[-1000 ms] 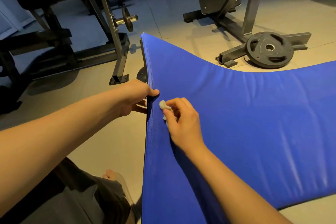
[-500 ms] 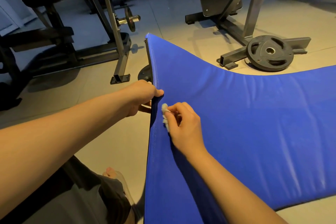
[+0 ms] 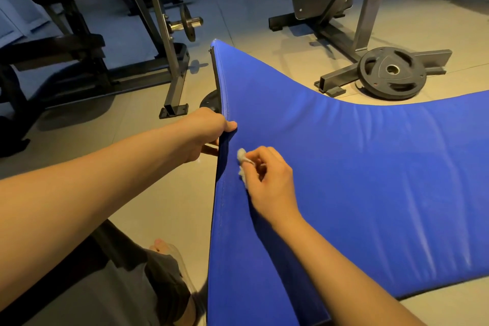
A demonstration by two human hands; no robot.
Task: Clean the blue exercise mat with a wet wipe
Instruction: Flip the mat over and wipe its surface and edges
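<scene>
Blue, smooth and faintly creased, the exercise mat (image 3: 370, 180) rises from the bottom of the view with its left edge lifted off the tiled floor (image 3: 158, 193). A foot (image 3: 161, 246) sits just to the near left of that edge. Partway up the edge the right hand (image 3: 270, 180) lies knuckles-up on the mat's surface. Its fingers are curled round a crumpled white wet wipe (image 3: 242, 159), whose bunched end sticks out past the fingertips and touches the blue cover. Just beyond and left of the wipe, the left hand (image 3: 203, 132) grips the raised edge, thumb on top of the cover and fingers tucked beneath. Right behind that hand a small dark disc (image 3: 210, 103) shows past the edge, and beyond it stands the foot of a steel rack (image 3: 174, 87). Farther off, well to the right of both hands, a black weight plate (image 3: 391, 73) lies flat against another machine's base bar (image 3: 341, 75).
</scene>
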